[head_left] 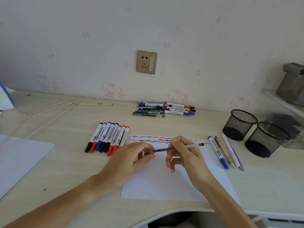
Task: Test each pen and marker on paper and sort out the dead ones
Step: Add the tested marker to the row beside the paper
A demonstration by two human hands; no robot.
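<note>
Both hands' fingers (148,149) around pen (184,147)

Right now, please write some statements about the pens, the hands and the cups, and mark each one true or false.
1. Both hands hold one pen above the paper. True.
2. The two mesh cups are full of pens. False: both show nothing inside.
3. The row of markers lies left of the paper. True.
4. The paper bears no marks. False: coloured scribbles run along its far edge.
5. The right hand rests flat on the desk. False: it grips the pen.
</note>
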